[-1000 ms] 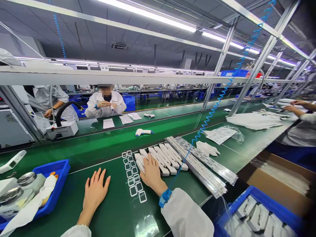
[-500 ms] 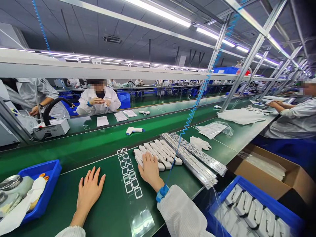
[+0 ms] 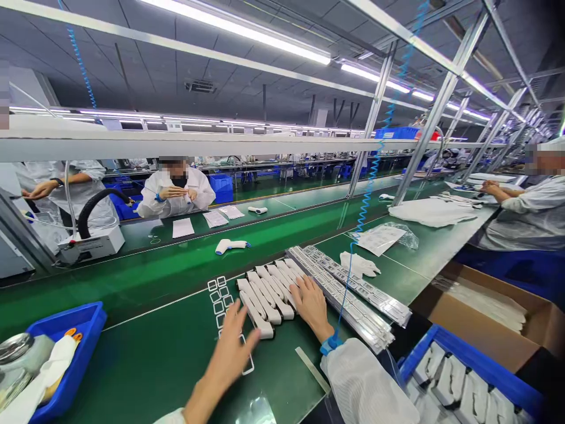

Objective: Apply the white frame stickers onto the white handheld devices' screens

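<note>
In the head view, a row of several white handle-shaped housings (image 3: 260,297) lies side by side on the green worktop. My right hand (image 3: 311,303), with a blue wrist strap (image 3: 331,343), rests at the row's right end, fingers stretched over the nearest housing. Slightly blurred, my left hand (image 3: 227,347) is spread with nothing in it, just left of the row. Beneath it is a clear sheet with white square frames (image 3: 219,307), partly hidden by the hand. Long strips with small frames (image 3: 348,300) lie right of my right hand.
At left stands a blue tray (image 3: 83,353) with a jar and cloth. A white gun-shaped device (image 3: 232,245) lies on the green belt. A blue bin (image 3: 424,347) of white parts and a cardboard box (image 3: 489,318) stand at lower right. Co-workers sit across and at right.
My right hand has moved right, from the left part of the row to its right end. My left hand has come right from the bare worktop to over the frame sheet. Nearer housings have shifted.
</note>
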The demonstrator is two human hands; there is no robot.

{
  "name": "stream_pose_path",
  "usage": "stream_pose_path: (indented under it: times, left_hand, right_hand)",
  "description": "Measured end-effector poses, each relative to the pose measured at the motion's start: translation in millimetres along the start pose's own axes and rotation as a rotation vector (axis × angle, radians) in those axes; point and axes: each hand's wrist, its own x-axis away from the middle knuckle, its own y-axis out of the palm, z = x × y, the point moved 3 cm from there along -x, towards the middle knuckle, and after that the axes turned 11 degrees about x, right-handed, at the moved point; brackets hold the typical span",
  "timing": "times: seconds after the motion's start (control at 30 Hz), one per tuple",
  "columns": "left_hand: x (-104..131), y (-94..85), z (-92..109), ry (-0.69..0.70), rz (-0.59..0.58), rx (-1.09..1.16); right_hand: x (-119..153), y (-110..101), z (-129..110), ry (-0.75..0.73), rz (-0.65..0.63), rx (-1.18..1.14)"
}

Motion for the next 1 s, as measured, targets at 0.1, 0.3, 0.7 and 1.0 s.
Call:
stream_pose_path:
  times: [0.1, 0.3, 0.7, 1.0]
  left_hand:
    - [-8, 52.7, 21, -0.020, -0.165, 0.030]
    - [-32, 75.5, 4, -0.015, -0.159, -0.054]
    - [-8, 1.8, 18, -0.054, -0.034, 0.104]
    - [128, -36.1, -43, -0.286, 0.347, 0.284]
  right_hand:
    - [-2, 3, -3, -0.012, 0.003, 0.011]
    - [-11, 10, -9, -0.029, 0.011, 0.029]
    - [-34, -41, 81, 0.110, -0.218, 0.118]
    - [-27, -46, 104, 0.155, -0.253, 0.185]
